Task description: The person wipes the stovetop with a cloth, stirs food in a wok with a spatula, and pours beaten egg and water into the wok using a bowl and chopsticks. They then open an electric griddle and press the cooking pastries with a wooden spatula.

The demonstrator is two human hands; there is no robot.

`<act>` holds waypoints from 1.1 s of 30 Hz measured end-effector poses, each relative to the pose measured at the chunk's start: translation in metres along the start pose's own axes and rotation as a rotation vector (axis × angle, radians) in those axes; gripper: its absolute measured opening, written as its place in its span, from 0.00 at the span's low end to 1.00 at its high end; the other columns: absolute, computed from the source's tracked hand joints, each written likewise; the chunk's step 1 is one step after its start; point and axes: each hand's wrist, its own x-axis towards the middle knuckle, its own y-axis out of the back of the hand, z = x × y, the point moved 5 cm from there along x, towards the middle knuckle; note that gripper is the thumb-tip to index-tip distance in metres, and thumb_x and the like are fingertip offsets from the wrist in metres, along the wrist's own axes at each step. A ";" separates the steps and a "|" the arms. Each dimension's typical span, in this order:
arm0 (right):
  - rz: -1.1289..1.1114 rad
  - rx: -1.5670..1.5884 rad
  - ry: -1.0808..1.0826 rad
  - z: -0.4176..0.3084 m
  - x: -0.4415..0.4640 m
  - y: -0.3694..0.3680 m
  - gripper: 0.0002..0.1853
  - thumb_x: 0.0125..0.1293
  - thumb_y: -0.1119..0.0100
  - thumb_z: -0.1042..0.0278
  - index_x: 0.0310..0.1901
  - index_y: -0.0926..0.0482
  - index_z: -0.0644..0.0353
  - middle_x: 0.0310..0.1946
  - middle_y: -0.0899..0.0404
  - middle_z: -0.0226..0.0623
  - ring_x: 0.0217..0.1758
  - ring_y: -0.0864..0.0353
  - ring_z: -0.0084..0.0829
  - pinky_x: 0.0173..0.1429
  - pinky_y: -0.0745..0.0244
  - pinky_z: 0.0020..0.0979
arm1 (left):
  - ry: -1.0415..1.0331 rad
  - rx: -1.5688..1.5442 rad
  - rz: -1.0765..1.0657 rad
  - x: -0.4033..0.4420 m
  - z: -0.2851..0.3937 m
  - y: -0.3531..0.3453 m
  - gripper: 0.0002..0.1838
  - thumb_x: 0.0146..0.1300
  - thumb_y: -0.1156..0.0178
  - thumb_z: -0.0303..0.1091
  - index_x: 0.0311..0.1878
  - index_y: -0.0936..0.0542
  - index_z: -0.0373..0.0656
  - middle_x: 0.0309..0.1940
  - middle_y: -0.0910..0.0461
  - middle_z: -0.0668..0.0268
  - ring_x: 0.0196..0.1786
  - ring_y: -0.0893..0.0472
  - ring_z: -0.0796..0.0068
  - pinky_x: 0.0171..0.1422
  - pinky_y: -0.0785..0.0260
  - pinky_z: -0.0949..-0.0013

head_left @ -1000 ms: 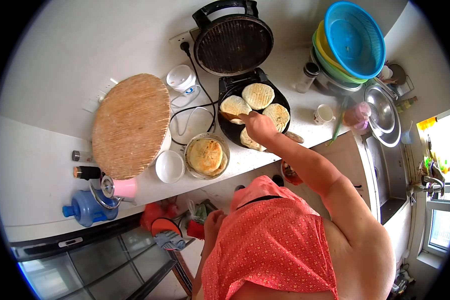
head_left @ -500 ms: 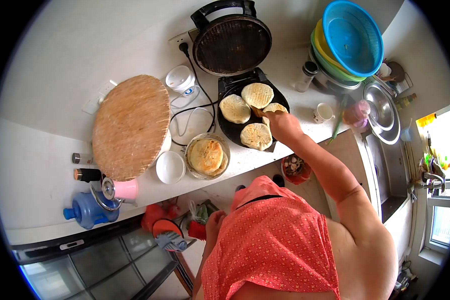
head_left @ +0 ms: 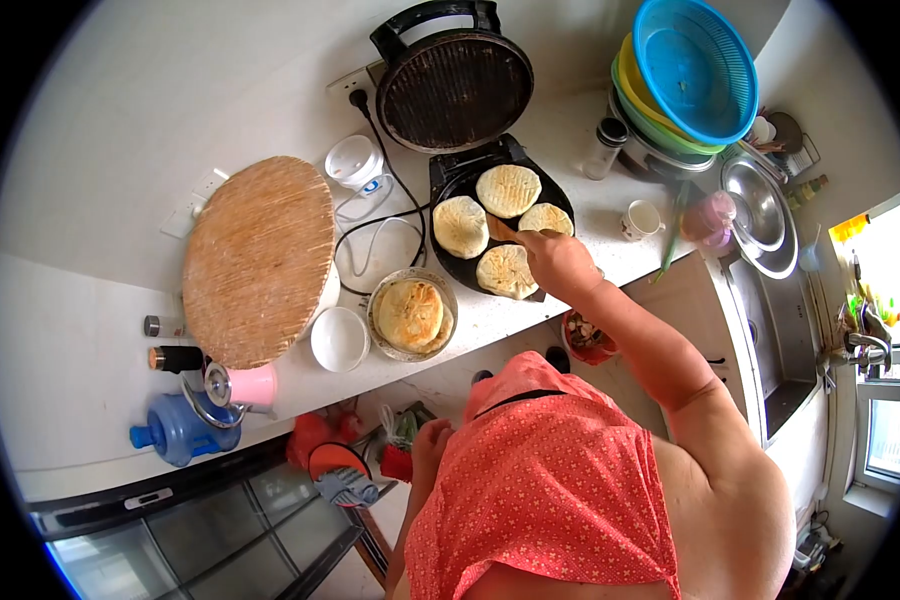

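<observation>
My right hand (head_left: 562,267) is closed around a wooden spatula (head_left: 501,230). The blade lies among several round flatbreads (head_left: 508,191) in the lower pan of an electric griddle (head_left: 457,264). Its tip is by the edge of the left flatbread (head_left: 460,226). The griddle's ridged lid (head_left: 455,90) stands raised against the wall. My left hand (head_left: 431,442) hangs low by my side, below the counter, with its fingers curled and nothing visible in them. Left of the griddle's front, browned flatbreads (head_left: 410,313) lie in a bowl (head_left: 377,335).
A round wooden board (head_left: 260,260) rests at the left beside a white bowl (head_left: 340,339). The griddle's black cord (head_left: 395,175) runs to a wall socket. On the right are a mug (head_left: 642,220), a shaker jar (head_left: 605,150), stacked basins (head_left: 695,70) and the sink (head_left: 770,340).
My right hand has shifted slightly down, and the spatula blade has moved a little left toward the left flatbread. The whole view has also shifted slightly.
</observation>
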 end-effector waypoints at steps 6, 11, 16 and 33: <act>-0.102 0.020 0.107 0.004 0.001 -0.037 0.19 0.59 0.53 0.72 0.52 0.25 0.51 0.31 0.21 0.46 0.34 0.20 0.46 0.40 0.24 0.43 | -0.003 0.007 0.001 0.000 -0.003 -0.005 0.13 0.60 0.43 0.31 0.46 0.24 0.36 0.39 0.20 0.61 0.41 0.21 0.71 0.46 0.30 0.70; -0.079 0.148 0.058 0.005 -0.011 -0.021 0.18 0.55 0.52 0.76 0.48 0.21 0.53 0.35 0.20 0.47 0.36 0.20 0.46 0.42 0.24 0.41 | -0.028 -0.041 -0.024 0.006 -0.018 -0.004 0.12 0.60 0.43 0.30 0.46 0.24 0.36 0.38 0.20 0.61 0.40 0.21 0.73 0.46 0.30 0.72; 0.105 0.183 0.115 0.024 -0.038 0.047 0.14 0.59 0.46 0.76 0.47 0.21 0.55 0.30 0.21 0.46 0.31 0.21 0.45 0.37 0.25 0.39 | -0.022 0.010 -0.020 -0.004 0.016 -0.008 0.12 0.60 0.44 0.30 0.46 0.24 0.37 0.37 0.21 0.62 0.40 0.22 0.72 0.46 0.30 0.72; -0.115 -0.060 0.022 0.090 -0.035 0.065 0.16 0.60 0.53 0.74 0.44 0.18 0.44 0.35 0.21 0.39 0.40 0.22 0.42 0.47 0.27 0.40 | -0.042 0.040 -0.100 0.008 0.018 -0.012 0.14 0.62 0.44 0.32 0.48 0.25 0.35 0.39 0.20 0.59 0.42 0.22 0.70 0.47 0.30 0.70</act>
